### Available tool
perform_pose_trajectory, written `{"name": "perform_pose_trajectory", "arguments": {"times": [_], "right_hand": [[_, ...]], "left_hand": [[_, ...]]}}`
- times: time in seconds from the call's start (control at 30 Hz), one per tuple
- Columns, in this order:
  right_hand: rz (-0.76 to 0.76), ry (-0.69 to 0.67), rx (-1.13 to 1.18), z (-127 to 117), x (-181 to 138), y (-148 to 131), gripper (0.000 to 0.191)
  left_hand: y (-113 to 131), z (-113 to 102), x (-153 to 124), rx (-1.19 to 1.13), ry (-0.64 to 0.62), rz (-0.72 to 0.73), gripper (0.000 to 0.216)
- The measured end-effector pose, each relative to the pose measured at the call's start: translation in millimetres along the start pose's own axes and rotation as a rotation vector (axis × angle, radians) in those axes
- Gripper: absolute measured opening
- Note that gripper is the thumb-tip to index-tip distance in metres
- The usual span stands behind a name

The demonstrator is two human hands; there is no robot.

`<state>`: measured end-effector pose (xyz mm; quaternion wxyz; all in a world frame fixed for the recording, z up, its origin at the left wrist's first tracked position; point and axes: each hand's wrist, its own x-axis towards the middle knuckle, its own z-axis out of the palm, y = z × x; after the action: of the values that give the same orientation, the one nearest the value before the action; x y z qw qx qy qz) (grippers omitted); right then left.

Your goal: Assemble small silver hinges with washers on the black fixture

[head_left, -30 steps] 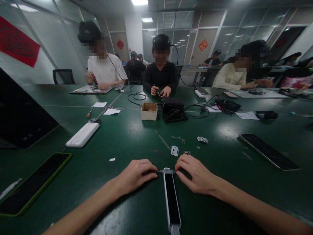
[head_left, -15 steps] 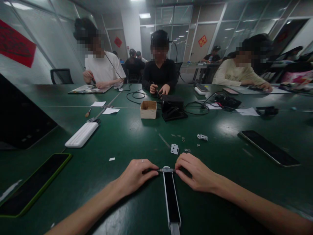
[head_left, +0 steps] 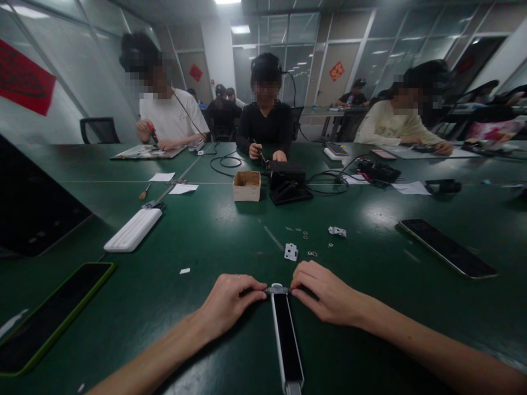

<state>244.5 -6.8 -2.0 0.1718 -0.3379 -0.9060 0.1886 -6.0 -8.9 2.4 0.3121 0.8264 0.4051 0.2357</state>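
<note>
A long narrow black bar with a silver frame (head_left: 285, 337) lies on the green table (head_left: 214, 230), pointing away from me. My left hand (head_left: 230, 299) and my right hand (head_left: 325, 291) rest on the table on either side of its far end. Both pinch a thin metal pin (head_left: 276, 289) that crosses that end. Just beyond the fingers lie a small white bracket (head_left: 291, 252), a second bracket (head_left: 337, 231), several tiny washers and screws (head_left: 312, 253) and a thin metal strip (head_left: 273, 238).
A green-edged phone (head_left: 49, 318) lies at the near left, a white power bank (head_left: 132, 230) beyond it, another phone (head_left: 447, 248) at the right. A cardboard box (head_left: 246, 186) and black device (head_left: 288, 184) stand mid-table. Three people work across the table.
The view has shifted slightly; my hands stay pinched at the bar's end. The people across the table moved their hands a little.
</note>
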Motion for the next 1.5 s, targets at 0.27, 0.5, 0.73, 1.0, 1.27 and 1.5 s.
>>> {"name": "perform_pose_trajectory", "arguments": {"times": [0.27,0.5,0.73,1.0,1.27,1.5], "right_hand": [[-0.039,0.018,-0.004,1.6,0.6,1.0,0.013],[-0.041,0.038,0.009,2.0,0.0,0.7,0.012],[-0.051,0.059,0.007,2.8,0.0,1.4,0.012],[-0.047,0.057,0.012,3.5,-0.4,2.3,0.011],[-0.053,0.065,0.0,4.3,0.7,2.4,0.011],[-0.048,0.058,0.006,4.9,-0.3,2.9,0.011]], "left_hand": [[4.4,4.3,1.4,0.042,0.008,-0.028,0.011],[5.2,0.7,3.6,0.106,-0.025,-0.05,0.014],[7.6,-3.2,3.4,0.139,-0.053,-0.055,0.012],[6.7,-5.5,3.9,0.13,-0.066,-0.051,0.013],[8.4,-3.2,4.3,0.143,-0.067,-0.071,0.017],[6.7,-0.2,2.9,0.107,-0.039,-0.023,0.014]]}}
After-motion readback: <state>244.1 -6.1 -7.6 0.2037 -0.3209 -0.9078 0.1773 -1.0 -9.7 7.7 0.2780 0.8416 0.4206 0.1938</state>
